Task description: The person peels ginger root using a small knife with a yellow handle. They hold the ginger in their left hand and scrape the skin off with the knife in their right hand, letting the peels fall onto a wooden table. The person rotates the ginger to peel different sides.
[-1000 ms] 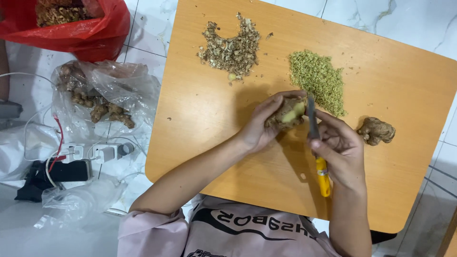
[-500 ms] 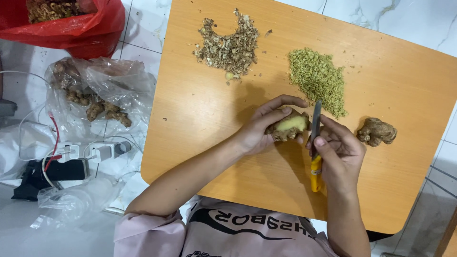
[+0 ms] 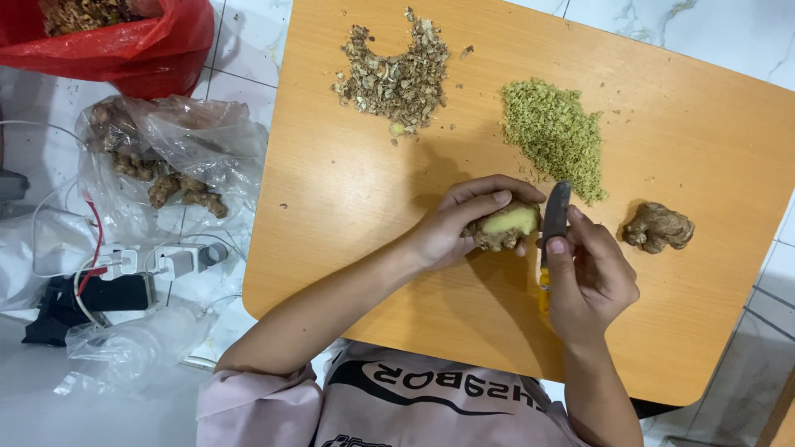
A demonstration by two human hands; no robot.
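My left hand (image 3: 464, 219) grips a piece of ginger (image 3: 503, 225), partly peeled with a pale yellow patch showing, just above the wooden table (image 3: 348, 199). My right hand (image 3: 590, 277) holds a knife (image 3: 553, 217) with a dark blade and a yellow handle. The blade points away from me and rests against the right side of the ginger, with my thumb on the blade.
A pile of brown peelings (image 3: 396, 76) and a pile of green-yellow chopped bits (image 3: 556, 136) lie at the far side. An unpeeled ginger piece (image 3: 658, 227) sits to the right. On the floor left: a clear bag of ginger (image 3: 166, 170), a red bag (image 3: 124, 41), chargers and cables (image 3: 141, 263).
The knife has shifted from a lower, slanted position to upright against the ginger's right side. More pale peeled surface shows on the ginger. The camera view has drifted slightly.
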